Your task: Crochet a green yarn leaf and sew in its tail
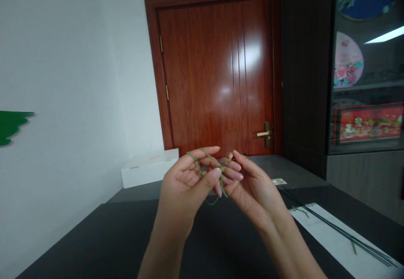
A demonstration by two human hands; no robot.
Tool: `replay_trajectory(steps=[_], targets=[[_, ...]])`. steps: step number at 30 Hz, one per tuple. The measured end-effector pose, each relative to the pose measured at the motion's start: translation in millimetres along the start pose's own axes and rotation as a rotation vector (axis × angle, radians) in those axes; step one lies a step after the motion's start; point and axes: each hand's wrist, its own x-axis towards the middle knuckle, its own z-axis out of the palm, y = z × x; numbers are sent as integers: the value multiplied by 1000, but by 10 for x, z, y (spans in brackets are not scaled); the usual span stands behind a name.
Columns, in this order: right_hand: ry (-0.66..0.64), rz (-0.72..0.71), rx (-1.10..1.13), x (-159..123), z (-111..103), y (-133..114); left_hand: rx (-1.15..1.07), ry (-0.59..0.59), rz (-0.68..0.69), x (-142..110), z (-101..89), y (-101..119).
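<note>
My left hand is raised above the table with green yarn looped over its fingers. Its thumb and a fingertip pinch the yarn where strands meet, and a loose end and a thin loop hang below. Close against it, my right hand is closed, thumb and index finger gripping a thin crochet hook. The hook's tip points toward the pinched yarn; most of its length is hidden by the fingers.
A dark table lies below. On the right, a white notepad carries long dark green stems and short green pieces. A white box stands at the back left. Behind are a wooden door and a glass-fronted cabinet.
</note>
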Motion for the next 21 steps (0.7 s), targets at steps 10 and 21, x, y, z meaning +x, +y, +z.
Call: replay_trajectory(steps=[10,21], targets=[[-14,-91,-361,-25,-45,-21,-29,-14,-66,19,-15,-12],[-99,-661,-924,-37,-79,44,-9,-6,-76,-30,36,61]])
